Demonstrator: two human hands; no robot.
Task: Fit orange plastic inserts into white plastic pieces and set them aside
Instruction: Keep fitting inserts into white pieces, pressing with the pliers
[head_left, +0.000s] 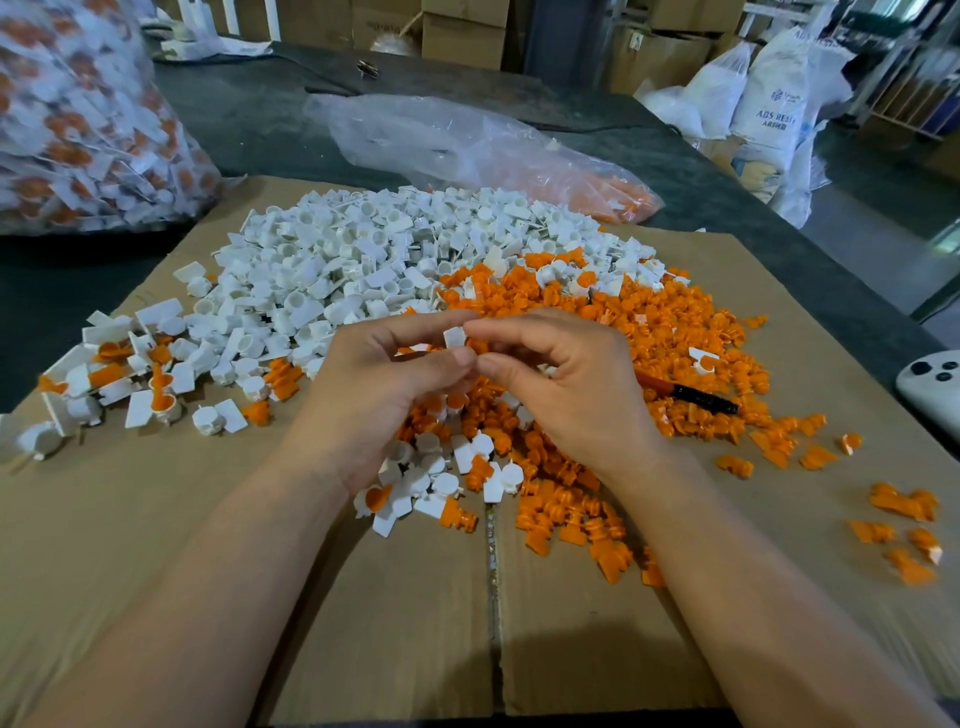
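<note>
My left hand (384, 384) pinches a small white plastic piece (455, 336) between thumb and forefinger. My right hand (561, 384) meets it at the fingertips and pinches an orange insert (478, 345), mostly hidden, against that piece. Both hands hover over the middle of a cardboard sheet (156, 519). A big heap of white pieces (363, 249) lies behind them. Loose orange inserts (649, 332) spread to the right and under my hands. Fitted white-and-orange pieces (140, 374) lie in a small pile at the left.
A black-and-red pen (691, 396) lies among the orange inserts. A clear bag of fitted pieces (78, 119) stands at the back left, another clear bag (467, 140) with orange parts behind the heap. A white controller (932, 384) sits at the right edge.
</note>
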